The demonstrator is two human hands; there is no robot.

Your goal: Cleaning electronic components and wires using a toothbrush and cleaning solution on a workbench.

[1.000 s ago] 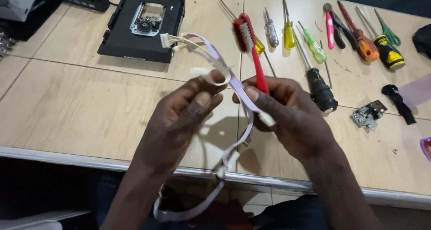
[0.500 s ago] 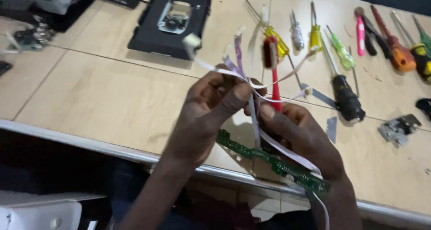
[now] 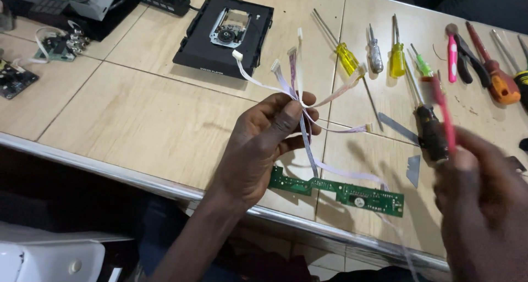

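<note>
My left hand (image 3: 263, 141) pinches a bundle of flat white ribbon cables (image 3: 297, 78) whose connector ends fan upward above my fingers. The cables run down to a long green circuit board (image 3: 352, 193) that hangs or rests at the table's front edge. My right hand (image 3: 484, 199), blurred at the lower right, holds a red-handled toothbrush (image 3: 444, 112) pointing up and away from the cables.
A black disc drive unit (image 3: 224, 34) lies at the back. Several screwdrivers (image 3: 397, 56), pliers (image 3: 467, 48) and a black-handled tool (image 3: 432, 133) line the right side. Small metal blades (image 3: 413, 171) lie near the board. More boards (image 3: 14, 79) sit far left.
My right hand has pulled away to the right with the toothbrush. The cables stay in my left hand, and the green board has come fully into sight by the table edge.
</note>
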